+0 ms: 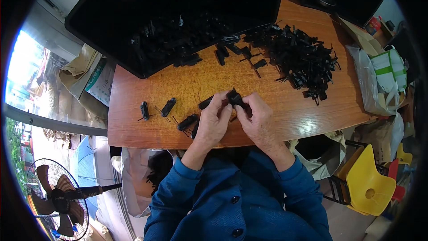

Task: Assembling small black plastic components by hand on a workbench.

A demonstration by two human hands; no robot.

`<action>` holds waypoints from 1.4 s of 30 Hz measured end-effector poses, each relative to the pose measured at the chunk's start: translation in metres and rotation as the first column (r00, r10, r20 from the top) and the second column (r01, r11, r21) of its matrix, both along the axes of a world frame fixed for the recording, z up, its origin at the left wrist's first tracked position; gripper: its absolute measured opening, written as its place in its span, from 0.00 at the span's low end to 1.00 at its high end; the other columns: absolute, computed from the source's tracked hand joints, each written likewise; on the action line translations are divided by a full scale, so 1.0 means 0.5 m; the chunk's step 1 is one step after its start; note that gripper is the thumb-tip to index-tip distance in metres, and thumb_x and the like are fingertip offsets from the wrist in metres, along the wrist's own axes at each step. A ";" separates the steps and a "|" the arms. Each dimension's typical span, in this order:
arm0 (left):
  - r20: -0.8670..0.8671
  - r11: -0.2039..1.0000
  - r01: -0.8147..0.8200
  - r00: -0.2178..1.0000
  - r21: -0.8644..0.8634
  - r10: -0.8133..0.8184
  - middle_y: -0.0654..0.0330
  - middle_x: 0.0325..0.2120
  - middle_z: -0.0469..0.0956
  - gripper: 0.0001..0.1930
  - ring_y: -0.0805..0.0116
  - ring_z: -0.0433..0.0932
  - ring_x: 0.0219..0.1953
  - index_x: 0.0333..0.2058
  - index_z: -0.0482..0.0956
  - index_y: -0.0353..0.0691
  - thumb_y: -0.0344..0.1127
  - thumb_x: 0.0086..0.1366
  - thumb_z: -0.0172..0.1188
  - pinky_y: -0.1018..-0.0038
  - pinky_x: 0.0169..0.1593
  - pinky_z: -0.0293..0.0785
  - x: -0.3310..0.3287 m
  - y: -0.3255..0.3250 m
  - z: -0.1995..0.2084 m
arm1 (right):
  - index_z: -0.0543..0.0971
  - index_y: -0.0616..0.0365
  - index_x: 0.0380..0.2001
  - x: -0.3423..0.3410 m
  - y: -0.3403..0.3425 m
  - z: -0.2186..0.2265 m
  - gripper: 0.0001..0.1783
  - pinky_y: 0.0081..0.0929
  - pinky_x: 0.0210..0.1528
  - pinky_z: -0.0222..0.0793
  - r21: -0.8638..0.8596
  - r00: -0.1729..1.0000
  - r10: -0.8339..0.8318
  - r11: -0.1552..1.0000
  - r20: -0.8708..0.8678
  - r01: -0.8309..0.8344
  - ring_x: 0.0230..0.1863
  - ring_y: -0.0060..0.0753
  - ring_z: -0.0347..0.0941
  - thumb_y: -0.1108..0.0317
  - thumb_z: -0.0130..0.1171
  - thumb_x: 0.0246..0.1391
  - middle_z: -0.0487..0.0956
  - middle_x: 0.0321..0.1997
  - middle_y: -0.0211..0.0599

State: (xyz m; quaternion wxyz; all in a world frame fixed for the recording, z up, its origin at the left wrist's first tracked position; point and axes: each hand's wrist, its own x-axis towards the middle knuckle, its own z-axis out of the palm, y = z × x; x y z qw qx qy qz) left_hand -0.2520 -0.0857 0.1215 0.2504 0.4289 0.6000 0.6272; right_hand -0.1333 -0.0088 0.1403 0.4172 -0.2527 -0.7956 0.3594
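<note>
Over the near middle of a wooden table [307, 118], my two hands come together on one small black plastic part [234, 97]. My left hand [213, 122] pinches its left side between thumb and fingers. From the right, the thumb and fingers of my right hand [258, 118] press on the same part. Beside my left hand lie several loose black parts with thin rods, among them one near the knuckles [205, 102] and one by the wrist [187, 122]. Further left are two more, a slanted part [168, 107] and an upright part [144, 111]. What the part is exactly, I cannot make out.
A big heap of black parts [307, 58] covers the table's far right. At the back is a large black tray [178, 0] with more parts. An open sack [147, 174] sits below the front edge. A fan [58, 201] stands left, yellow chairs [370, 180] right.
</note>
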 end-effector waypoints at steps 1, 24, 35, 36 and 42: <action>0.002 1.000 0.005 1.000 -0.002 -0.005 0.62 0.29 0.75 0.15 0.77 0.72 0.29 0.47 0.71 0.34 0.27 0.62 0.57 0.80 0.33 0.70 -0.005 -0.005 0.008 | 0.71 0.62 0.31 0.006 0.003 -0.004 0.09 0.31 0.25 0.67 0.058 0.999 0.012 0.998 0.046 -0.014 0.26 0.42 0.72 0.77 0.61 0.48 0.73 0.29 0.43; 0.342 0.854 0.363 0.909 -0.372 -0.237 0.63 0.33 0.77 0.13 0.77 0.75 0.35 0.46 0.72 0.34 0.25 0.62 0.56 0.80 0.40 0.73 -0.026 0.027 -0.003 | 0.75 0.60 0.31 0.074 0.083 -0.113 0.17 0.26 0.30 0.68 -0.642 0.859 0.500 0.695 0.106 -0.325 0.28 0.27 0.71 0.58 0.67 0.48 0.76 0.26 0.37; -0.531 0.810 -0.205 0.835 -0.549 -0.149 0.53 0.28 0.75 0.21 0.61 0.75 0.27 0.47 0.68 0.34 0.36 0.58 0.63 0.69 0.34 0.74 -0.248 0.289 -0.009 | 0.73 0.59 0.36 -0.061 0.314 -0.036 0.10 0.33 0.20 0.69 0.124 0.663 -0.011 0.985 0.748 -0.124 0.30 0.48 0.76 0.64 0.57 0.55 0.77 0.30 0.45; -0.569 0.745 -0.274 0.805 -0.607 -0.168 0.51 0.29 0.75 0.21 0.55 0.76 0.29 0.47 0.67 0.33 0.32 0.57 0.63 0.67 0.35 0.74 -0.253 0.303 -0.021 | 0.73 0.58 0.35 -0.065 0.313 -0.042 0.10 0.33 0.23 0.70 0.215 0.693 -0.066 0.968 0.718 -0.130 0.31 0.47 0.76 0.64 0.57 0.55 0.76 0.30 0.44; 0.043 0.879 0.082 0.997 -0.469 -0.070 0.59 0.27 0.74 0.18 0.68 0.75 0.30 0.48 0.67 0.32 0.20 0.58 0.56 0.74 0.35 0.73 -0.292 0.263 -0.064 | 0.74 0.57 0.35 -0.057 0.298 -0.064 0.09 0.38 0.36 0.69 0.426 0.726 -0.200 0.894 0.658 -0.140 0.38 0.43 0.71 0.68 0.58 0.51 0.72 0.32 0.42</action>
